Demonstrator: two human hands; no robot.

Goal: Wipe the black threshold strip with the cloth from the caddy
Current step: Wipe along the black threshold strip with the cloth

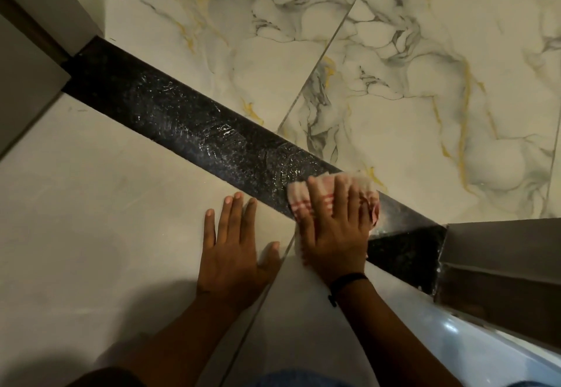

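Observation:
The black speckled threshold strip point(194, 125) runs diagonally across the floor from upper left to lower right, with wet streaks along its middle. My right hand point(334, 229) lies flat on a white cloth with red stripes point(299, 201), pressing it onto the strip near its right end. My left hand point(233, 253) rests flat on the plain beige tile just below the strip, fingers spread, holding nothing. The caddy is not in view.
Marble-patterned tiles point(394, 68) with grey and gold veins lie beyond the strip. A grey door frame point(498, 253) stands at the strip's right end and another grey frame point(27, 62) at its left end. A pale blue rim point(455, 338) shows at the lower right.

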